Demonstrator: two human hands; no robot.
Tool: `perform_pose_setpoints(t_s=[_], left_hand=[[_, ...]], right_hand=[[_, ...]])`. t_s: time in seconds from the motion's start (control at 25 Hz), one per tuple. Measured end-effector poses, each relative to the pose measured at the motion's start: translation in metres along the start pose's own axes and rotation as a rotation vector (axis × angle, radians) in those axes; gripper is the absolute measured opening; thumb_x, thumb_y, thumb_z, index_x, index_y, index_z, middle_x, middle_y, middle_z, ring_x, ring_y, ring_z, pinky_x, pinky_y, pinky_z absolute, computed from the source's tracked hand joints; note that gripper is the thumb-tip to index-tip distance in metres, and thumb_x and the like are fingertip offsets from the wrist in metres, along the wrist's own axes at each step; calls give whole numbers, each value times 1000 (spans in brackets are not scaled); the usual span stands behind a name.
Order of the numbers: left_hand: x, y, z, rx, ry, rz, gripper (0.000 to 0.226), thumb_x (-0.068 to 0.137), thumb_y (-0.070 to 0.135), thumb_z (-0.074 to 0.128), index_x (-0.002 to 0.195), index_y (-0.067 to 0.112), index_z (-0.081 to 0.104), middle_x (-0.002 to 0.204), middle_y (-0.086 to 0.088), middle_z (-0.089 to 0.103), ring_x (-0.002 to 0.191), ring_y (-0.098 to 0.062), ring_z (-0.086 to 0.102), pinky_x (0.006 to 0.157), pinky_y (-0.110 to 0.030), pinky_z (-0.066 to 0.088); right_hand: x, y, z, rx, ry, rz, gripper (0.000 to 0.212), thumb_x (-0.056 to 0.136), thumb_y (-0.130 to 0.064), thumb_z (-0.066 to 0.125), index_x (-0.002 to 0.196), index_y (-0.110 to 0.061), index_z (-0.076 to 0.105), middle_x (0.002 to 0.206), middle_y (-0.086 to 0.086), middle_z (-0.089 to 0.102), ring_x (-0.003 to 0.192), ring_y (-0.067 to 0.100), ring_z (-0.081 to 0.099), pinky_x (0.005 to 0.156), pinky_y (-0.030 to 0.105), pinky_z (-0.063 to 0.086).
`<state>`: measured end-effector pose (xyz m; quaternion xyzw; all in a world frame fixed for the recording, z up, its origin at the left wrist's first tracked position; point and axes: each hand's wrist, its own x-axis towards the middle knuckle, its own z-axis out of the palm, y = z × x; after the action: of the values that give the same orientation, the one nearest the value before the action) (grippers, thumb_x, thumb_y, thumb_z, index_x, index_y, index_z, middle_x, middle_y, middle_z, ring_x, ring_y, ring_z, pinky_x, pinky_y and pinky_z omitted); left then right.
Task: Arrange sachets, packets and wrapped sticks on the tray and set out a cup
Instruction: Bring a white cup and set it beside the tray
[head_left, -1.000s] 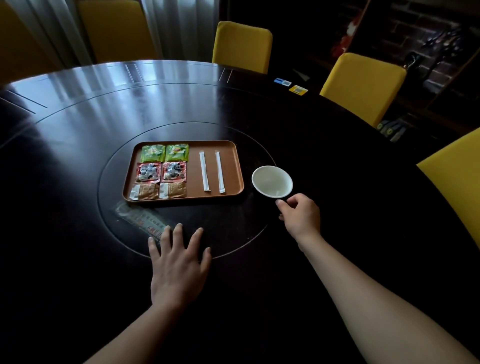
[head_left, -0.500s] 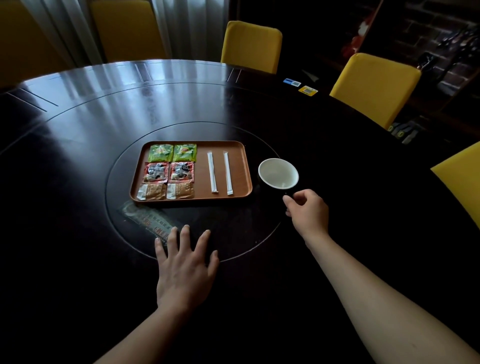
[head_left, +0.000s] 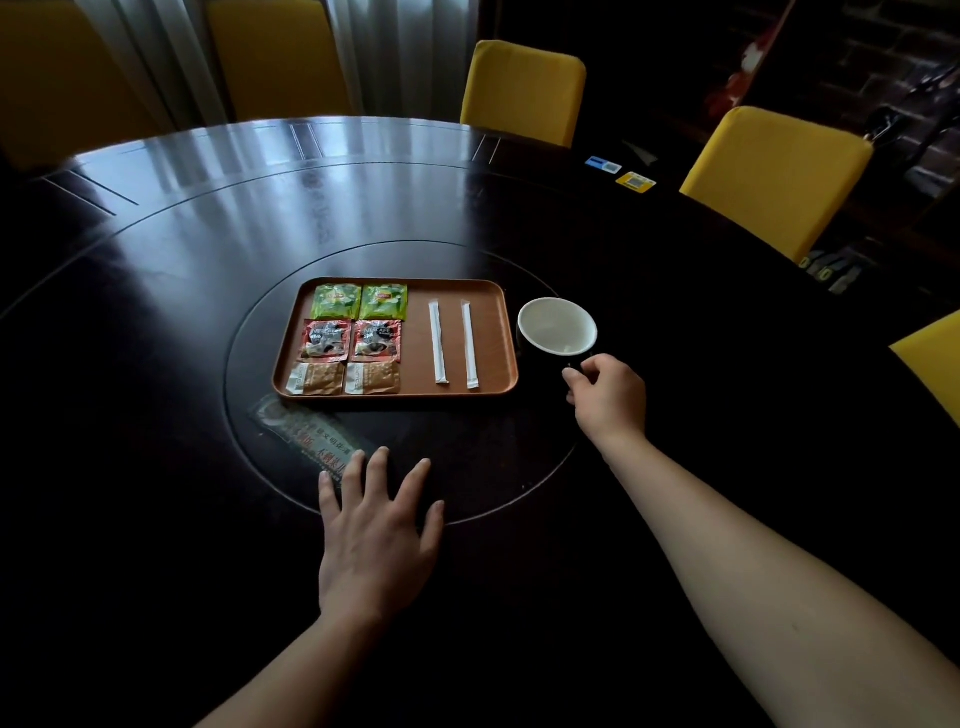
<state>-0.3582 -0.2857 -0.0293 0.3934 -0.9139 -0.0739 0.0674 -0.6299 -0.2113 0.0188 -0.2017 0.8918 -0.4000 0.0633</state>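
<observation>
The dark cup with a white inside stands upright on the table just right of centre in the frame, close against the right edge of the brown rectangular tray. The right hand sits at its lower right with fingers curled at what looks like the handle; whether it grips or only touches it I cannot tell.

On the tray's left half lie two green tea sachets, below them two red coffee packets, then two tan sugar sachets; on its right half two white wrapped sticks lie parallel.

The left hand rests flat and spread, holding nothing, on the dark round table in the lower centre.

The arranging looks finished; probably only letting go of the cup is left.
</observation>
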Motion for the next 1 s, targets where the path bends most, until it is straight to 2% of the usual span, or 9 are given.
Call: perform_pose_setpoints(t_s=[0.48,1.0], left_hand=[[0,0,2,9,18,-1,60,87,63,32,139,38,49,148,-13,45,142,-36,30,117,-62,18],[-1,0,0,10,7,2,61,88,63,30,141,38,47,149,-13,43,143,-35,27,118,-62,15]], right_hand=[[10,-10,11,24,14,5,22,87,-27,70,86,-6,62,86,12,72,85,30,70,84,47,56],[12,-14,18,62,30,34,23,86,-28,70,88,-7,61,92,13,71,87,32,70,84,48,56]])
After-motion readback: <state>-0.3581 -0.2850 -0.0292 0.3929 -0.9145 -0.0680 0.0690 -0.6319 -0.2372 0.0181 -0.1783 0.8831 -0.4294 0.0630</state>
